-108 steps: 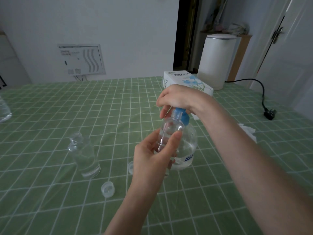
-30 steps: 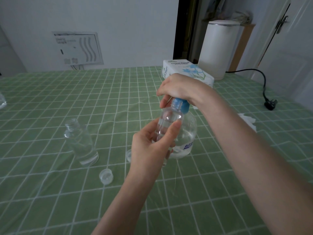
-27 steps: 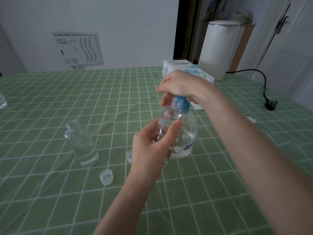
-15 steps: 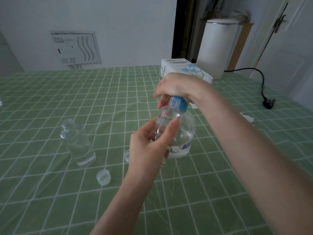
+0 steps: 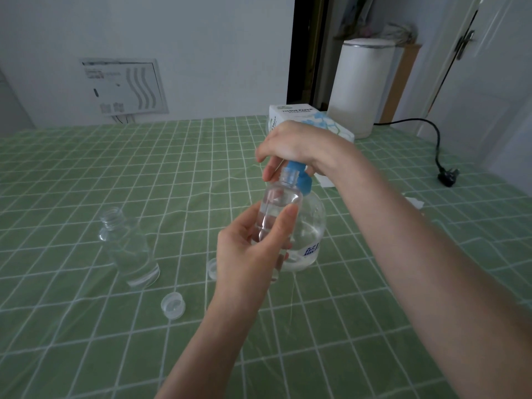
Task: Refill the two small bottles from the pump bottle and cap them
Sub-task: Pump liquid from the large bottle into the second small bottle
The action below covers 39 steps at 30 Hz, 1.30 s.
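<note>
Hands barely shift: left hand (image 5: 247,254) grips the clear small bottle (image 5: 277,208); right hand (image 5: 293,142) clasps the blue head of the pump bottle (image 5: 309,234) behind it. Uncapped bottle (image 5: 129,249) and cap (image 5: 172,305) stand left.

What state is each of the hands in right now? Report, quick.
Left hand: closed, holding the small bottle.
Right hand: closed around the pump bottle top.

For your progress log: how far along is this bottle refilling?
Done: nothing clearly; the standing bottle is open, fill unclear. In hand: left hand holds the second bottle against the pump bottle, right hand presses its head. Left: capping; near cap and far cap lie loose.
</note>
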Each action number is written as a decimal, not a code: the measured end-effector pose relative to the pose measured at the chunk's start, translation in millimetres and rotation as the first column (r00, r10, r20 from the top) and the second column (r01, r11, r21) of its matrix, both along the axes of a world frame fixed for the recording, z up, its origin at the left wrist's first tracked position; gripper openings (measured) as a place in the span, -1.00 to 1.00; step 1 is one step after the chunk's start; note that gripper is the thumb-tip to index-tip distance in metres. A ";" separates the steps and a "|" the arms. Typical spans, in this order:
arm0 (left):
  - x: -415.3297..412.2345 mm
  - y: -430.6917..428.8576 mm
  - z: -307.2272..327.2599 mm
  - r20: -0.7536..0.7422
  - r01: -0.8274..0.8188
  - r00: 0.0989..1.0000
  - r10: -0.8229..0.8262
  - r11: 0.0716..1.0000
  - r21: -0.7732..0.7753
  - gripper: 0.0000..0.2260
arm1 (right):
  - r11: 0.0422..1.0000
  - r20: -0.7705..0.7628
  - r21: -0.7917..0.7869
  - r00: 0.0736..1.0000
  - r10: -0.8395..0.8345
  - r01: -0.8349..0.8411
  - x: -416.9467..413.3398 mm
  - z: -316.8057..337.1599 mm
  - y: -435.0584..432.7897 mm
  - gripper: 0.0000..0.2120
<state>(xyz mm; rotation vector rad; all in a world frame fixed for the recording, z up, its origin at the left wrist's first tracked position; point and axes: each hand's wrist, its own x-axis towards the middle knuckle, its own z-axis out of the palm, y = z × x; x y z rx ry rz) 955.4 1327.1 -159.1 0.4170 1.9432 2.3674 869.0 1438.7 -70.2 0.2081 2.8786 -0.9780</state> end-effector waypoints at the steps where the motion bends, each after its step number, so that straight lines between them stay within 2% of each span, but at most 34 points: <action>1: -0.1 0.1 -0.1 -0.002 -0.005 1.000 0.005 1.000 -0.002 -0.75 | 1.000 0.006 -0.002 1.000 0.003 -0.003 -0.4 -0.3 -0.3 -0.70; 10: 1.2 -0.6 -0.4 0.008 -0.005 1.000 0.005 1.000 -0.016 -0.75 | 1.000 0.051 -0.004 0.999 0.014 -0.013 -2.0 -11.9 0.4 -0.66; 15: 0.6 -1.4 -0.9 -0.003 -0.007 1.000 0.007 1.000 -0.017 -0.78 | 1.000 0.018 0.004 1.000 0.008 -0.008 -3.3 -8.5 1.9 -0.69; 22: -0.2 1.2 -0.4 -0.006 -0.016 1.000 0.016 1.000 -0.011 -0.68 | 1.000 0.013 0.030 1.000 0.006 -0.007 -1.2 -0.3 1.0 -0.69; 35: 0.6 -1.4 -0.8 0.007 -0.006 1.000 0.006 1.000 -0.020 -0.76 | 0.999 0.020 0.033 1.000 0.014 -0.015 -3.4 -9.9 1.5 -0.68; 39: -0.4 -1.2 -1.4 0.003 -0.013 1.000 0.013 1.000 -0.018 -0.70 | 0.998 -0.017 0.063 1.000 0.004 -0.003 -1.3 -1.0 2.5 -0.67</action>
